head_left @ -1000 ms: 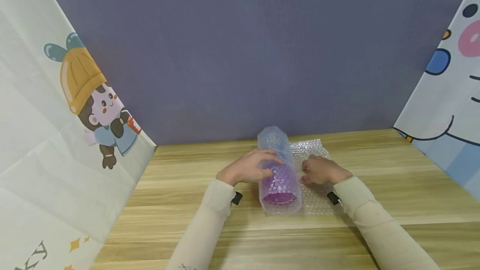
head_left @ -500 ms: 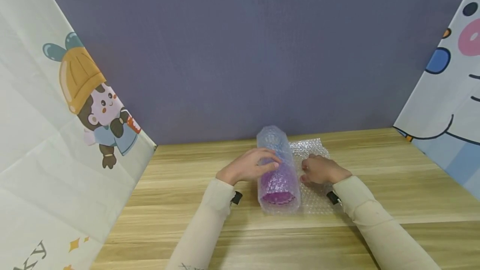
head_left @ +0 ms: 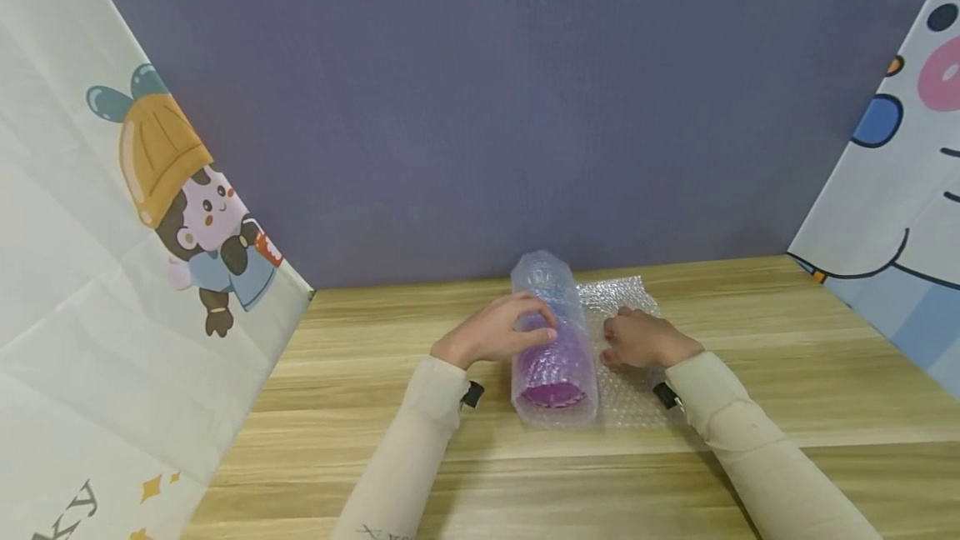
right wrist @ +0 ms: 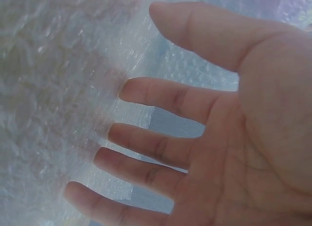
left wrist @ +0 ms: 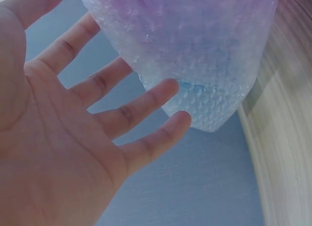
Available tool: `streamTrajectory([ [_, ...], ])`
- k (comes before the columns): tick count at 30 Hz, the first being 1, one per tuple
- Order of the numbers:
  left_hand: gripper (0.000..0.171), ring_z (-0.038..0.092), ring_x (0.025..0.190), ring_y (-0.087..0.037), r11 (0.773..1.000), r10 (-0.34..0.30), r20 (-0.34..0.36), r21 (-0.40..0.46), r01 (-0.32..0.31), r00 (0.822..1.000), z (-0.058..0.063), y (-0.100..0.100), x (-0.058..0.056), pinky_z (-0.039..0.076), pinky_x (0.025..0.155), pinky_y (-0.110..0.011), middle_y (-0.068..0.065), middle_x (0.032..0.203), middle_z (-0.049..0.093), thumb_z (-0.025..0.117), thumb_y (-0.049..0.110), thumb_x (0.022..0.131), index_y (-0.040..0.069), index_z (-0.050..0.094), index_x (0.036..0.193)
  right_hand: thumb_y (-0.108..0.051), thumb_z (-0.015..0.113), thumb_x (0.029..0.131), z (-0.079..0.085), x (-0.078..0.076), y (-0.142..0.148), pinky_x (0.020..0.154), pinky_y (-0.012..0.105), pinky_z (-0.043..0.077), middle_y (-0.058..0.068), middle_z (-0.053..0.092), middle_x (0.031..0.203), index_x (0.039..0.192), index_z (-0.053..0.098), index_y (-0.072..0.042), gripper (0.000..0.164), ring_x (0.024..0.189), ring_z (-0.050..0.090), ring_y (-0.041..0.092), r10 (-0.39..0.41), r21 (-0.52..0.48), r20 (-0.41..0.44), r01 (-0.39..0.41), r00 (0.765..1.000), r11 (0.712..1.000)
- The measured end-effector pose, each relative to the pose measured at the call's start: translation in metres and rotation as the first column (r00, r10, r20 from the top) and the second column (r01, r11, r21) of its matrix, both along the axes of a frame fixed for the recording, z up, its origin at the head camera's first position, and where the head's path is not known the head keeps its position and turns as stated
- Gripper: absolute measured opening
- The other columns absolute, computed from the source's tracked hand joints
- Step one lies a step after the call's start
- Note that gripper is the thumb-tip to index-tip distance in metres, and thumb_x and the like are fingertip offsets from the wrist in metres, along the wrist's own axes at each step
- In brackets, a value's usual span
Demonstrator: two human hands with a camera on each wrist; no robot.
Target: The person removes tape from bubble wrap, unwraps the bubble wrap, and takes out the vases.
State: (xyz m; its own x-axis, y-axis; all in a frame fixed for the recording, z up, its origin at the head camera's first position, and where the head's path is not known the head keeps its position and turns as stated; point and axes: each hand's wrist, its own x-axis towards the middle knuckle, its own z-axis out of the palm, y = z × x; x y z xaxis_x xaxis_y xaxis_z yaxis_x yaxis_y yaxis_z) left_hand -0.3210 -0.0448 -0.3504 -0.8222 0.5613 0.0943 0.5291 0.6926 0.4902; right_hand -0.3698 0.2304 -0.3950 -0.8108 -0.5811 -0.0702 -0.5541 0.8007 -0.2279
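Observation:
A cylinder [head_left: 555,361] fading from blue to purple lies rolled in bubble wrap on the table; its exact kind is hidden by the wrap. My left hand [head_left: 495,332] rests over its left side, fingers and thumb on top. In the left wrist view, the fingers of that hand [left wrist: 63,123] are spread and mostly straight against the wrapped roll [left wrist: 195,46]. A flat tail of bubble wrap [head_left: 633,398] extends to the right of the roll. On that tail are the fingertips of my right hand [head_left: 648,340]; in the right wrist view its fingers [right wrist: 161,97] look nearly straight.
The wood-grain table [head_left: 375,407] ends at a dark grey-blue back panel [head_left: 480,107]. White printed sheets stand at the left [head_left: 90,290] and right [head_left: 915,190] sides. Cream sleeves and small black wrist devices are on both arms.
The wrapped roll has shifted slightly left. My left thumb has come up onto its top and the left fingers have drawn back a little. My right hand has barely moved.

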Motion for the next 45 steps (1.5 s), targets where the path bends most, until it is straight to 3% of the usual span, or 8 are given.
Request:
streamTrajectory([
  [15, 0.036, 0.059, 0.12, -0.019, 0.998, 0.065, 0.011, -0.002, -0.065, 0.998, 0.0, -0.004, 0.001, 0.051, 0.104, -0.044, 0.003, 0.133, 0.058, 0.065, 0.058, 0.094, 0.026, 0.064, 0.112, -0.033, 0.079, 0.083, -0.001, 0.001, 0.001, 0.072, 0.052, 0.057, 0.012, 0.064, 0.098, 0.1, 0.07, -0.006, 0.033, 0.087, 0.061, 0.028, -0.008, 0.004, -0.002, 0.008, 1.0, 1.0],
  [22, 0.038, 0.059, 0.112, -0.017, 0.996, 0.092, 0.021, 0.001, -0.092, 0.996, 0.002, -0.005, -0.003, 0.053, 0.101, -0.041, 0.003, 0.125, 0.056, 0.067, 0.057, 0.093, 0.024, 0.061, 0.112, -0.034, 0.078, 0.083, 0.0, -0.007, 0.003, 0.072, 0.052, 0.057, 0.012, 0.063, 0.098, 0.1, 0.07, -0.007, 0.032, 0.087, 0.061, 0.028, 0.001, 0.01, -0.009, -0.001, 1.0, 1.0],
  [30, 0.056, 0.056, 0.132, -0.025, 0.993, 0.117, 0.045, -0.016, -0.116, 0.992, 0.004, -0.004, -0.008, 0.047, 0.113, -0.047, -0.003, 0.143, 0.053, 0.066, 0.055, 0.094, 0.019, 0.059, 0.136, -0.033, 0.078, 0.083, 0.001, -0.015, 0.005, 0.07, 0.05, 0.056, 0.012, 0.062, 0.097, 0.097, 0.068, -0.008, 0.03, 0.085, 0.06, 0.028, 0.014, 0.022, -0.024, -0.013, 1.0, 1.0],
  [39, 0.059, 0.051, 0.139, -0.028, 0.995, 0.1, 0.08, -0.012, -0.099, 0.992, 0.005, -0.012, 0.001, 0.043, 0.117, -0.048, -0.007, 0.152, 0.047, 0.066, 0.05, 0.095, 0.02, 0.056, 0.145, -0.033, 0.082, 0.082, 0.0, -0.002, -0.001, 0.065, 0.046, 0.054, 0.009, 0.059, 0.091, 0.092, 0.06, -0.012, 0.031, 0.081, 0.058, 0.026, -0.008, 0.029, -0.022, 0.009, 1.0, 1.0],
  [41, 0.058, 0.052, 0.138, -0.028, 0.995, 0.094, 0.079, -0.022, -0.093, 0.992, 0.006, -0.013, 0.003, 0.043, 0.117, -0.047, -0.008, 0.152, 0.047, 0.066, 0.049, 0.095, 0.021, 0.056, 0.146, -0.033, 0.082, 0.082, 0.0, 0.001, -0.002, 0.067, 0.049, 0.056, 0.012, 0.061, 0.095, 0.095, 0.061, -0.011, 0.033, 0.084, 0.061, 0.03, -0.01, 0.034, -0.025, 0.011, 1.0, 0.999],
  [45, 0.058, 0.052, 0.136, -0.028, 0.996, 0.085, 0.073, -0.04, -0.082, 0.994, 0.006, -0.014, 0.007, 0.043, 0.117, -0.048, -0.01, 0.15, 0.047, 0.065, 0.049, 0.096, 0.022, 0.055, 0.147, -0.032, 0.083, 0.081, -0.002, 0.006, -0.004, 0.077, 0.06, 0.058, 0.026, 0.065, 0.113, 0.117, 0.064, -0.005, 0.048, 0.099, 0.065, 0.043, -0.013, 0.037, -0.033, 0.015, 0.999, 0.999],
])
